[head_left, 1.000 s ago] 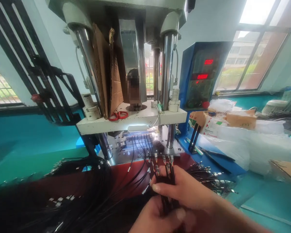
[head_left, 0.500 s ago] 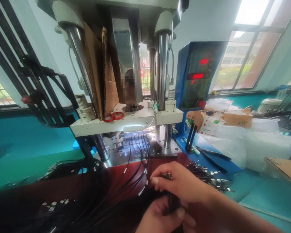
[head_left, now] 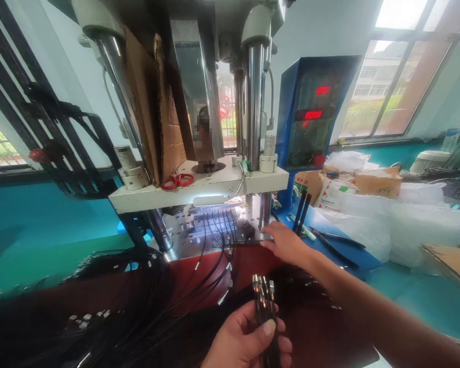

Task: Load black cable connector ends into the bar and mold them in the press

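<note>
Since half a second earlier, the right hand [head_left: 282, 241] had left the tops of the cables and gone out to the front right corner of the press's metal bed [head_left: 177, 244], right of centre in the frame. From where I stood, its fingers pointed left, loosely bent; I couldn't tell whether they touched the bed or had closed on anything.

The left hand [head_left: 239, 337] kept hold of the bundle of black cables [head_left: 264, 305], low in the frame, just right of centre. Its thumb pressed across the front and its fingers curled round the far side, with the shiny metal ends standing up bare above the grip. Near the middle, other black leads [head_left: 223, 232] curved out from the lit block on the bed. Red-handled scissors [head_left: 186, 180] lay on the white plate above.
</note>
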Demonstrator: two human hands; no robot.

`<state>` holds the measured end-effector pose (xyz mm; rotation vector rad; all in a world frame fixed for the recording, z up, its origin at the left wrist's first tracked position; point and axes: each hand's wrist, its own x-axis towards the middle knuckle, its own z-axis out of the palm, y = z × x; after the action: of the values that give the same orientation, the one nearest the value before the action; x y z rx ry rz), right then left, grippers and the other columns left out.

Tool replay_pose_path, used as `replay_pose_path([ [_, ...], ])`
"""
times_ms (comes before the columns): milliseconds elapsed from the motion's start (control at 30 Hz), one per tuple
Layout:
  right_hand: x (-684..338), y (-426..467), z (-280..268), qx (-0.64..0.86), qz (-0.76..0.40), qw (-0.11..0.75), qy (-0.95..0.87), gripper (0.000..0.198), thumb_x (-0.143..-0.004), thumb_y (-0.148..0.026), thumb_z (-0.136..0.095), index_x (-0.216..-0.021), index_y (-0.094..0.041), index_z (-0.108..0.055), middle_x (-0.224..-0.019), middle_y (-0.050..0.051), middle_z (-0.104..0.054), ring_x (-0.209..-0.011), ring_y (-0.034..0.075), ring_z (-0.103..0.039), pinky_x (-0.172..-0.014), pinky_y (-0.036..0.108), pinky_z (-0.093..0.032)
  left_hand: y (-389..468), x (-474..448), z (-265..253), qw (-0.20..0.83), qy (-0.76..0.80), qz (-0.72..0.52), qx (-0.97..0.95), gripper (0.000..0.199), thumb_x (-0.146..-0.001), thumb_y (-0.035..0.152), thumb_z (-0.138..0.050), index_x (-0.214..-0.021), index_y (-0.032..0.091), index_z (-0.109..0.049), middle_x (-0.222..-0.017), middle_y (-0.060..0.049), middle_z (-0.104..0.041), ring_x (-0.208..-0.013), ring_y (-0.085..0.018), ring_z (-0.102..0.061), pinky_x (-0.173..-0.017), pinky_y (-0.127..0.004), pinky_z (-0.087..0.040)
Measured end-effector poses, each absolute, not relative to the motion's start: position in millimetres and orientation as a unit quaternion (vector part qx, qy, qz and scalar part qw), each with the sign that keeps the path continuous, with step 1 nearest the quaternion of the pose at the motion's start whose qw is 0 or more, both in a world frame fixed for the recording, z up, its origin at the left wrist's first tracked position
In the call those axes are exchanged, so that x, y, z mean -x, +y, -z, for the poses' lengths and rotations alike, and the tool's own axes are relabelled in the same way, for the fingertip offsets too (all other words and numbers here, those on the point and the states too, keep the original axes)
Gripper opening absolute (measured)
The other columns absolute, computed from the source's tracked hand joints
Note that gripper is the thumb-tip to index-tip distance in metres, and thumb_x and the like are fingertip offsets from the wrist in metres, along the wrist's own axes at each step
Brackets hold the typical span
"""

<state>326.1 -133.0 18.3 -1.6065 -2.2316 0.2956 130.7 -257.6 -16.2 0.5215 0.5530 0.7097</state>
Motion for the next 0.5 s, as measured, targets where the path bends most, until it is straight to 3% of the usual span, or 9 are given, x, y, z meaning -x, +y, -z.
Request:
replay_pose_path([
  [67,-328.9,-121.0,-4.9,0.577,-0.088,0.147,-0.799,0.03,-0.081,-0.027,-0.064,-0.108,-0.014,-0.064,-0.106,0.014,-0.062,-0.103,0.028,-0.054,-0.092,0.038,-0.038,-258.4,-129.9,12.6,0.867,0.265,-0.342,-0.246,0.033,-0.071,0.021,-0.078,-0.096,0.012,-0.059,-0.084,-0.005,-0.063,-0.07,-0.017,-0.065,-0.064,-0.033,-0.051],
  [200,-323.9,-120.4,5.0,0.571,-0.063,0.096,-0.813,0.017,-0.087,-0.024,-0.055,-0.099,-0.014,-0.063,-0.102,0.012,-0.061,-0.101,0.027,-0.054,-0.088,0.038,-0.039,-258.8,-128.8,9.0,0.862,0.288,-0.343,-0.238,0.03,-0.072,0.019,-0.077,-0.092,0.014,-0.055,-0.077,-0.002,-0.062,-0.068,-0.017,-0.065,-0.063,-0.032,-0.051],
  [400,-333.6,-140.6,-30.7,0.558,-0.093,0.079,-0.821,0.022,-0.085,-0.017,-0.05,-0.104,-0.01,-0.06,-0.11,0.019,-0.059,-0.087,0.029,-0.06,-0.075,0.039,-0.043,-255.8,-126.8,11.1,0.847,0.315,-0.32,-0.284,0.024,-0.078,0.022,-0.068,-0.092,0.017,-0.049,-0.058,-0.003,-0.063,-0.049,-0.013,-0.058,-0.051,-0.025,-0.043],
  [500,-341.0,-154.1,-47.5,0.545,-0.161,0.095,-0.817,0.019,-0.078,-0.018,-0.058,-0.095,-0.015,-0.065,-0.096,0.012,-0.066,-0.085,0.026,-0.061,-0.073,0.034,-0.044,-254.3,-130.0,11.6,0.844,0.316,-0.322,-0.291,0.032,-0.075,0.023,-0.069,-0.099,0.017,-0.05,-0.052,0.002,-0.058,-0.045,-0.011,-0.052,-0.049,-0.023,-0.042],
])
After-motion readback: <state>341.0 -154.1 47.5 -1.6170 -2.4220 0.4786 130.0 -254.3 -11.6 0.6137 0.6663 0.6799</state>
